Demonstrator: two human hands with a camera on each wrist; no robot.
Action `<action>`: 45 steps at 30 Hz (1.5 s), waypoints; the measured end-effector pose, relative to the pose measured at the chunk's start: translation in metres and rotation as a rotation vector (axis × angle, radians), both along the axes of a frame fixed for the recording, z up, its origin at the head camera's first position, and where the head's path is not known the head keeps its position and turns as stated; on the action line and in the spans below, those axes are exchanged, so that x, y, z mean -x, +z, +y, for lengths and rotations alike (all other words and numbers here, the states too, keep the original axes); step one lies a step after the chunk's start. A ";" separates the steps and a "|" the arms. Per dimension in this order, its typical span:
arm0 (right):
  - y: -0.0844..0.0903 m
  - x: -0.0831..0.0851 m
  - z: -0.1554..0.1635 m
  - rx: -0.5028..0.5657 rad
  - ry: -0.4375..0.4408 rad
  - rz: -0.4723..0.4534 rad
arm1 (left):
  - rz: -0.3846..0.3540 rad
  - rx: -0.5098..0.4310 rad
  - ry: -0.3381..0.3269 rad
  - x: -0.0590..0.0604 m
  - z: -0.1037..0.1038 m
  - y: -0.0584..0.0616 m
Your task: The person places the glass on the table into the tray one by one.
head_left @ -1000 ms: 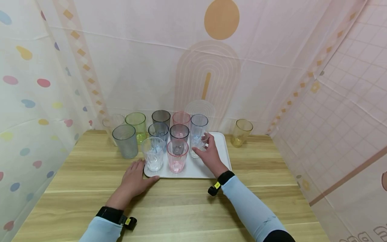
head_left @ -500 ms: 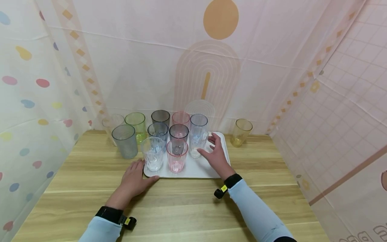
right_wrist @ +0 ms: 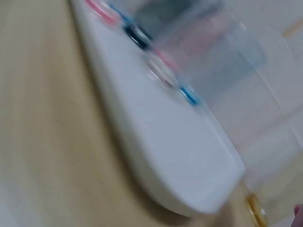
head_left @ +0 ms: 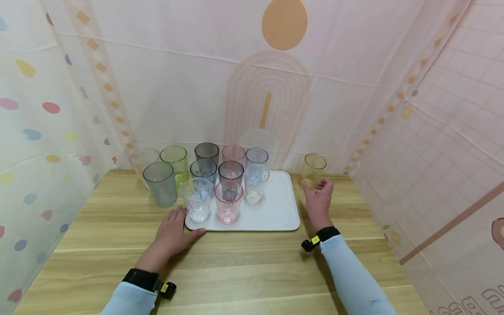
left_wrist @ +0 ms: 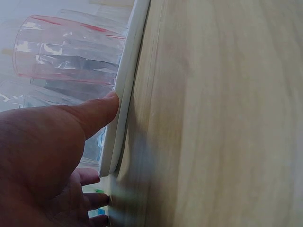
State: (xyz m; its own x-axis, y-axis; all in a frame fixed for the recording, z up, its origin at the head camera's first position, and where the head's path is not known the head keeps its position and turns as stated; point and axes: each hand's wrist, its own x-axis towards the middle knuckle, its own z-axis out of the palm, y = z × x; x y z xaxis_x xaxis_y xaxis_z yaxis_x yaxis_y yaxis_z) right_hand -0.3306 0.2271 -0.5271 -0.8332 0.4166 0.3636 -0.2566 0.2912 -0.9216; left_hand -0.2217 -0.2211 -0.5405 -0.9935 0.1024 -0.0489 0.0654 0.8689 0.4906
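My left hand point(head_left: 171, 234) rests at the front left corner of the white tray point(head_left: 277, 205), thumb against its front edge and fingers beside its left edge, as the left wrist view also shows. Past the tray's right edge, my right hand point(head_left: 320, 203) is just in front of a yellow glass point(head_left: 313, 164), fingers loosely bent; whether they touch it I cannot tell. Upright on the tray stand several glasses, among them a clear glass point(head_left: 198, 208) at front left, a pink glass point(head_left: 228, 212) beside it and another clear glass point(head_left: 255, 192) farther right. The right wrist view is blurred.
Left of the tray stand a green glass point(head_left: 176, 162), a frosted grey glass point(head_left: 162, 188) and a clear glass at the back, partly hidden. A patterned curtain point(head_left: 177, 96) hangs behind the wooden table point(head_left: 244, 271).
My right hand has drawn away from the clear glass on the tray and moved right to the yellow glass. My left hand has stayed at the tray corner.
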 end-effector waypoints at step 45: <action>0.039 -0.042 0.015 -0.103 0.296 -0.151 | 0.003 -0.004 0.002 0.002 -0.001 -0.003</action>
